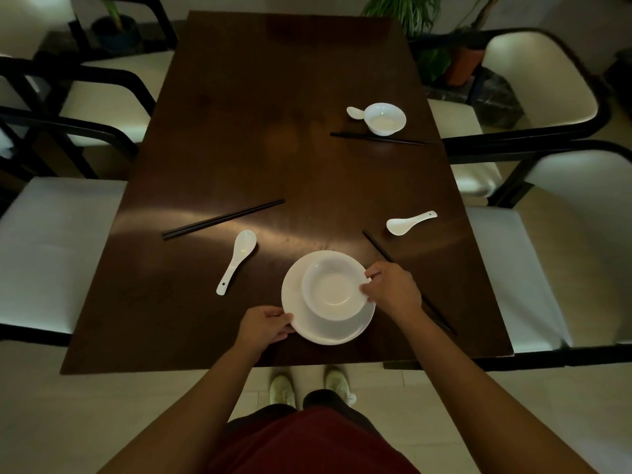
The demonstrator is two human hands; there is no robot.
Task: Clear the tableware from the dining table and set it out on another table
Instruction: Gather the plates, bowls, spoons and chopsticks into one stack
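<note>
Nearest the table's front edge, the left hand (pixel 265 323) pinches the near-left rim of a round white ceramic plate (pixel 297 316), thumb on top and fingers curled beneath. A white ceramic bowl (pixel 330 290) sits on that plate, shifted toward its right side, and the right hand (pixel 393 290) clasps the bowl's right rim with its fingertips (pixel 367 290). Whether the plate rests on the dark brown wooden dining table (pixel 273 131) or is lifted just off it cannot be told.

Left of the plate lies a white ceramic soup spoon (pixel 236 261), handle toward the viewer. A pair of black chopsticks (pixel 376 248) runs diagonally under the right wrist. Farther left, a second pair of black chopsticks (pixel 222 218) lies slanted; to the right a second white soup spoon (pixel 408 223) lies on its own.

Far right, a third black chopstick pair (pixel 379 138) lies just in front of a small white bowl (pixel 384 118), with a third white spoon (pixel 355 112) touching its left side. White-cushioned chairs with black frames (pixel 547 73) flank the table.
</note>
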